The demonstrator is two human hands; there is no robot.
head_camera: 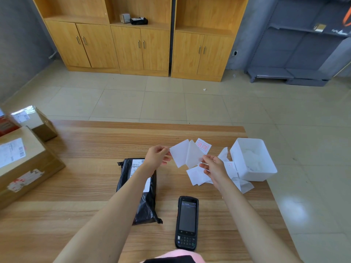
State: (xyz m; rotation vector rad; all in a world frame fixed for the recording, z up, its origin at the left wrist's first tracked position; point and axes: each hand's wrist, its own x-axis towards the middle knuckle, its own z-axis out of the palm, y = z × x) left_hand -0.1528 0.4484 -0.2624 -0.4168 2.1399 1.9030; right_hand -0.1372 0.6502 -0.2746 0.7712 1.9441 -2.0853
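Head view: white label sheet (185, 154), pinched between both hands over the far right part of the table (85, 177).

Item: plain white sheet, blank on the side shown, creased down the middle into two leaves that stand apart like an open booklet. It is held clear of the wood, just in front of a red-stamped label (203, 146). Left hand (157, 157): thumb and fingertips closed on the left edge. Right hand (213, 168): fingers closed on the lower right corner. Handling note: the step looks like parting label from backing, so pull slowly and low along the crease, grip near the split, and keep the adhesive face off the fingers. Nearby: loose white slips (197, 177) under the right hand, white tub (239, 160) right, black parcel bag (144, 204) near left, handheld scanner (187, 221) nearest.
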